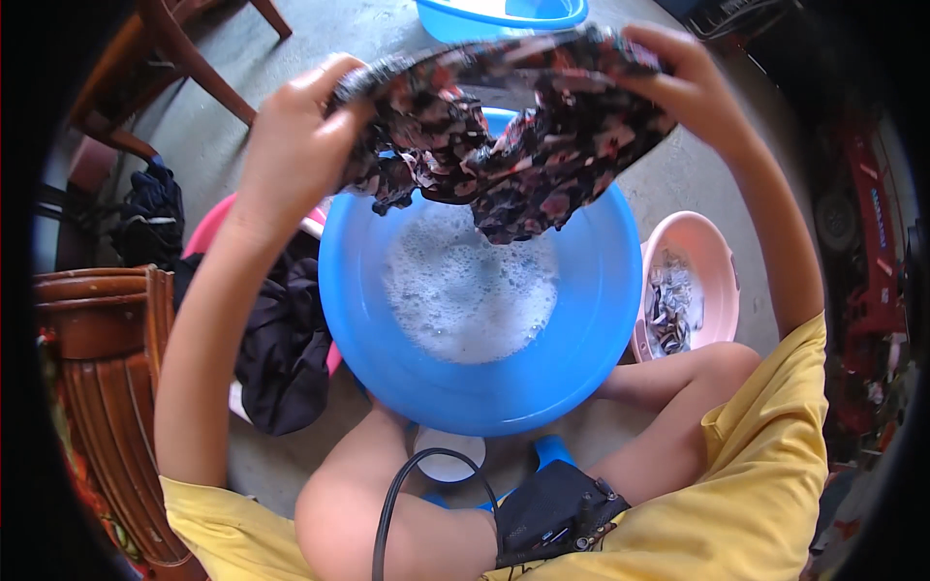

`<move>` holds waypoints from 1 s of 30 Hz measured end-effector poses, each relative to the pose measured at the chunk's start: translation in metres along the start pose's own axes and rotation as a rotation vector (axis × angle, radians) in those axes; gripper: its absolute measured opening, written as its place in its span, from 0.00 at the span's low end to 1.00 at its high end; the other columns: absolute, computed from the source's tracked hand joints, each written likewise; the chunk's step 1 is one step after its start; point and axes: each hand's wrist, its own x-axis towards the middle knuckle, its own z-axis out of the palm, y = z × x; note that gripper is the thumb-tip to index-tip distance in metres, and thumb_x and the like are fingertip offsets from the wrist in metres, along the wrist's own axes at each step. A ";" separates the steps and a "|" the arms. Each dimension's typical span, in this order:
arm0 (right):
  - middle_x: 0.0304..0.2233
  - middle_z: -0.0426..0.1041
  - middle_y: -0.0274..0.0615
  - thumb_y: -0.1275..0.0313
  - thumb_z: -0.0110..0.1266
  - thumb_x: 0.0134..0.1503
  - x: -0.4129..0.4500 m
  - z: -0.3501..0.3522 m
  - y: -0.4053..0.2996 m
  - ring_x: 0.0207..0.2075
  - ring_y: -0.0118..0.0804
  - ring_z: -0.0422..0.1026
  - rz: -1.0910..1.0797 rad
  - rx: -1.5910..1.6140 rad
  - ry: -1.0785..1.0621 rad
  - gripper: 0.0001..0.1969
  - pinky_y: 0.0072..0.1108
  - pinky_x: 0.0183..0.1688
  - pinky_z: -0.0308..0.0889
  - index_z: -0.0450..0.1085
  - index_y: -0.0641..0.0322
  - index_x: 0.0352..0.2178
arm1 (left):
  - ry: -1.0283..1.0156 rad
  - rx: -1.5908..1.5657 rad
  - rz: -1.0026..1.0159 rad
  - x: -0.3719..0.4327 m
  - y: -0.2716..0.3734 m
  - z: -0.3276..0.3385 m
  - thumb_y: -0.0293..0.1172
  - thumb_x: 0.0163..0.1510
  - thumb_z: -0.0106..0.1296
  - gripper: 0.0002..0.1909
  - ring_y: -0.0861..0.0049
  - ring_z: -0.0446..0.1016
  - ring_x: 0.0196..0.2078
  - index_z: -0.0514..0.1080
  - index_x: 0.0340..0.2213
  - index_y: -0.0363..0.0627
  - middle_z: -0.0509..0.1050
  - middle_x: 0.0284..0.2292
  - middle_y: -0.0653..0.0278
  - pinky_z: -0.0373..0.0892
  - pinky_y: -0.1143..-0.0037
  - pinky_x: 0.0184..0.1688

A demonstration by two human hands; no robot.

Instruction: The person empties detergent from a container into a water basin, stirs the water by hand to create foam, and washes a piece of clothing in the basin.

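My left hand [305, 134] and my right hand [686, 83] each grip one end of a wet floral garment [567, 160], dark with pink and red flowers. It is stretched between them at chest height or above, its lower folds hanging bunched. Below it stands a large blue plastic basin [465, 403] holding water topped with white suds [472, 290]. The cloth hides the basin's far side in part. Whether its lowest folds touch the basin cannot be told.
A pink basin [212, 225] with dark clothes [283, 348] is at the left, near a wooden chair [109, 407]. A pale pink tub [716, 290] with wet cloth stands at the right. Another blue basin [472, 29] lies beyond. A white round container [450, 457] sits between my legs.
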 end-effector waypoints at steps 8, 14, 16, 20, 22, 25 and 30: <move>0.19 0.63 0.35 0.68 0.50 0.36 0.001 -0.002 -0.002 0.21 0.26 0.61 -0.142 -0.036 0.325 0.12 0.15 0.27 0.58 0.63 0.62 0.24 | 0.033 0.257 0.173 0.027 0.019 -0.019 0.29 0.37 0.43 0.09 0.69 0.61 0.19 0.61 0.24 0.39 0.63 0.18 0.56 0.57 0.77 0.22; 0.15 0.60 0.47 0.69 0.49 0.32 -0.075 0.144 0.020 0.17 0.43 0.61 0.019 0.433 0.004 0.11 0.25 0.20 0.56 0.57 0.64 0.14 | -0.307 0.223 0.128 -0.073 -0.058 0.069 0.21 0.30 0.42 0.10 0.57 0.61 0.26 0.59 0.22 0.38 0.61 0.21 0.52 0.59 0.70 0.25; 0.15 0.61 0.48 0.68 0.46 0.33 -0.119 0.187 0.021 0.22 0.45 0.63 0.101 0.410 -0.445 0.11 0.29 0.24 0.59 0.58 0.64 0.18 | -0.855 0.127 -0.016 -0.110 -0.062 0.094 0.22 0.29 0.43 0.08 0.63 0.63 0.26 0.59 0.19 0.39 0.61 0.21 0.55 0.60 0.71 0.25; 0.31 0.58 0.48 0.68 0.46 0.34 -0.167 0.232 0.014 0.30 0.45 0.61 -0.160 0.269 -0.966 0.15 0.30 0.29 0.60 0.60 0.59 0.28 | -1.394 0.241 0.163 -0.169 -0.054 0.125 0.40 0.32 0.47 0.17 0.67 0.60 0.35 0.62 0.26 0.45 0.61 0.29 0.60 0.58 0.67 0.32; 0.42 0.47 0.49 0.70 0.47 0.34 -0.168 0.242 0.022 0.43 0.49 0.49 -0.356 -0.029 -0.758 0.21 0.38 0.33 0.57 0.57 0.50 0.36 | -1.222 0.254 0.198 -0.173 -0.054 0.145 0.44 0.32 0.47 0.24 0.62 0.48 0.45 0.60 0.34 0.50 0.52 0.41 0.58 0.48 0.56 0.40; 0.46 0.42 0.49 0.66 0.54 0.25 -0.141 0.249 0.041 0.47 0.54 0.40 -0.217 -0.168 -0.820 0.34 0.47 0.36 0.51 0.53 0.47 0.40 | -1.170 0.490 0.171 -0.173 -0.068 0.179 0.46 0.25 0.52 0.37 0.58 0.43 0.48 0.52 0.41 0.58 0.48 0.44 0.59 0.46 0.53 0.41; 0.47 0.40 0.45 0.64 0.56 0.23 -0.091 0.278 0.092 0.46 0.54 0.43 0.067 -0.058 -0.608 0.35 0.43 0.36 0.54 0.53 0.47 0.40 | -0.934 0.473 -0.164 -0.127 -0.129 0.180 0.39 0.17 0.56 0.46 0.56 0.40 0.49 0.48 0.44 0.58 0.42 0.47 0.61 0.50 0.52 0.37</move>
